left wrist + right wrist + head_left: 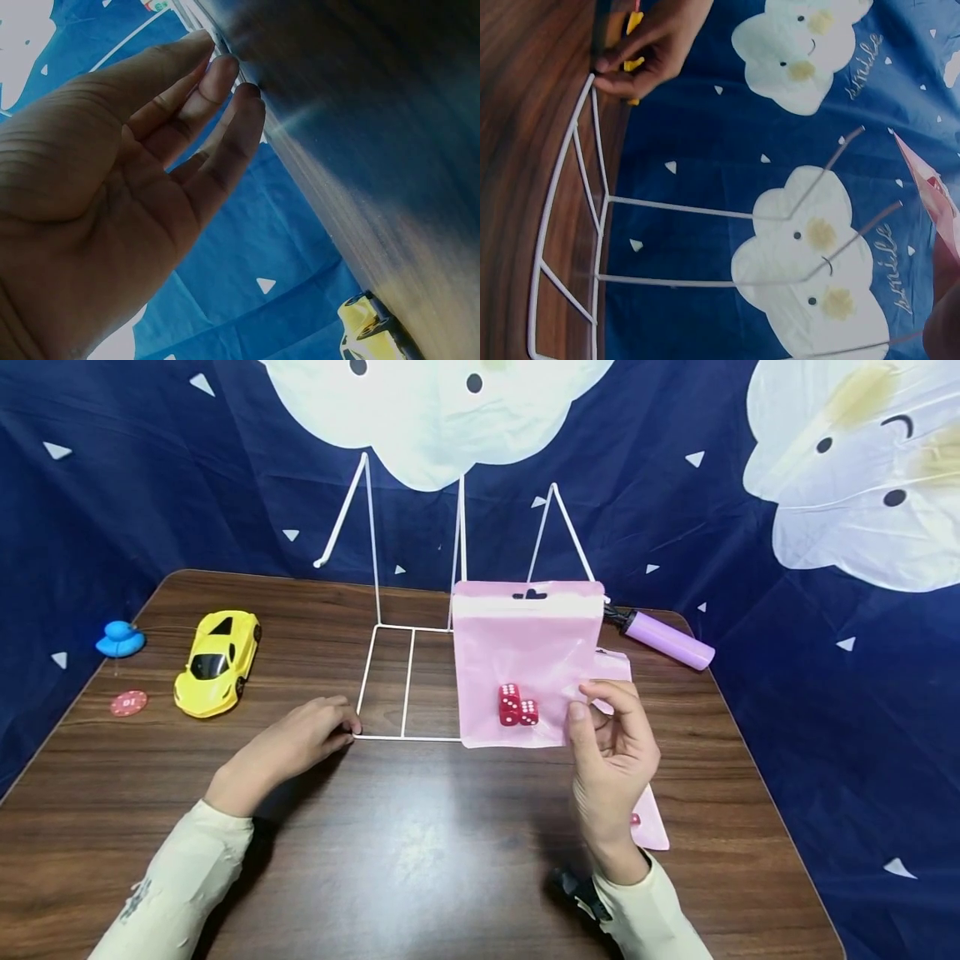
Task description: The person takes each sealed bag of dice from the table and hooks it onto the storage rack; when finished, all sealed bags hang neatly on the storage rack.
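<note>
My right hand (618, 747) pinches the lower right edge of a pink zip bag (525, 652) between thumb and fingers. Red dice (510, 706) show on its front, and a hang hole is cut in its top. The bag is raised in front of a white wire display rack (405, 685), hiding part of it. In the right wrist view, only a sliver of the bag (934, 187) appears, near the height of the hook tips. With thumb and fingertips, my left hand (300, 739) holds the rack's near left corner; the left wrist view shows those fingers (217, 142) bent toward the wire.
A second pink bag (651, 827) lies partly under my right hand. Behind it is a purple hand pump (670, 641). At left are a yellow toy car (217, 664), a blue rubber duck (120, 640) and a red chip (129, 702). A blue cloth (652, 460) hangs behind the table.
</note>
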{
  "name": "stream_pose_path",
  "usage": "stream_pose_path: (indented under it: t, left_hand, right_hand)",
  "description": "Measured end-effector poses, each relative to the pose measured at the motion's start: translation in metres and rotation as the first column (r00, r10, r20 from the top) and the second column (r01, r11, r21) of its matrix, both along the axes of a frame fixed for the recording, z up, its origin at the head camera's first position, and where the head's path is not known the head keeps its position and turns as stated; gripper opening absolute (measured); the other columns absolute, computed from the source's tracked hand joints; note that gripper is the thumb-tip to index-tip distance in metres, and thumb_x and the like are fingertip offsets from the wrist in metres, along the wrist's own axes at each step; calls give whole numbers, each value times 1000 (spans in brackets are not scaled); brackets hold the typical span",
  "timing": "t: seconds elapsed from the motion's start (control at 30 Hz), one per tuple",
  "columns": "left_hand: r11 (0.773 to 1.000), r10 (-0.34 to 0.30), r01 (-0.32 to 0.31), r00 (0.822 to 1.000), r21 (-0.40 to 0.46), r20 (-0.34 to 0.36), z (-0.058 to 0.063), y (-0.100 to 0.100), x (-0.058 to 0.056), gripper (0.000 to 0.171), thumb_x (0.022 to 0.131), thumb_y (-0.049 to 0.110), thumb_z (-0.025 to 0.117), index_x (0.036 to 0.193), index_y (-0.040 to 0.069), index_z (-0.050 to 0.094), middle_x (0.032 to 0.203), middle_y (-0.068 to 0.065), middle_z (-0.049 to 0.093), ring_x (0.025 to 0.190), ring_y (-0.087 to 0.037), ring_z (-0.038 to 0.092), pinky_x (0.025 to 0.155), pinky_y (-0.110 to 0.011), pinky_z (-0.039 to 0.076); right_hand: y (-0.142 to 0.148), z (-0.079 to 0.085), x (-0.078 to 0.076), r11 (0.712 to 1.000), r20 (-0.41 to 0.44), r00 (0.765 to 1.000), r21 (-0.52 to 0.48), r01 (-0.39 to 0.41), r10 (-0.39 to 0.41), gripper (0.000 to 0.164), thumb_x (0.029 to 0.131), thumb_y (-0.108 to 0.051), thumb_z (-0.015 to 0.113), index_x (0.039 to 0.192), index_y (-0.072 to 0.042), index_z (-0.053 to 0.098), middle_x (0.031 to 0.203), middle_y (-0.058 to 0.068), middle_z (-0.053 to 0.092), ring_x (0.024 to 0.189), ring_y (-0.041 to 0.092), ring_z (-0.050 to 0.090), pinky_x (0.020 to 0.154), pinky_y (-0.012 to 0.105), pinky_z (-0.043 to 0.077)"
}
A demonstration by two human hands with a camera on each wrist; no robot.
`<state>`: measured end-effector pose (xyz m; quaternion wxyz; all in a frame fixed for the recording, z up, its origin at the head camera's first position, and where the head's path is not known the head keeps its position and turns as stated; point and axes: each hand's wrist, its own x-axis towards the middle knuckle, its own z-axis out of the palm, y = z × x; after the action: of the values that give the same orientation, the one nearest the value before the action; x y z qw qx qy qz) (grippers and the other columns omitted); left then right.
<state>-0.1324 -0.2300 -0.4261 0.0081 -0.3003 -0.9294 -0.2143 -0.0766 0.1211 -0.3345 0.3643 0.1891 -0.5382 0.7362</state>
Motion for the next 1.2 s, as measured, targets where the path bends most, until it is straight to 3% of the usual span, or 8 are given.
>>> stream_pose_path:
  t: [0.3,0.57,0.83,1.2]
  left_hand:
    - [1000,-6,6,1000,19,21,6,-3,2,13,93,-6,80,95,6,74,95,-2,68,90,-27,70,82,-50,60]
    - [999,33,-35,998,42,59,23,-16,2,9,99,0,75,105,6,75,108,-8,73,109,-38,70,97,-60,55]
    - [992,109,-112,992,50,56,36,-37,4,7,102,9,76,108,6,74,103,-2,71,93,-19,68,83,-49,57]
    - [985,157,-149,983,88,-92,46,-68,7,19,92,0,83,108,5,74,102,-4,72,91,-21,68,78,-45,58]
  right_hand:
    - [-13,-4,-5,998,-6,998,25,-58,58,17,97,8,70,111,1,77,102,7,63,82,9,57,64,15,50]
    - [-18,-4,-6,997,-6,997,19,-81,81,19,97,10,68,112,0,76,103,7,62,79,9,56,61,15,48]
    - [-19,-2,-5,997,-1,997,22,-78,78,19,97,9,69,112,0,76,103,7,63,89,12,57,68,16,50]
    - [-23,-2,-5,995,20,994,15,-103,103,19,98,5,71,114,-3,76,104,7,62,84,10,56,69,16,49]
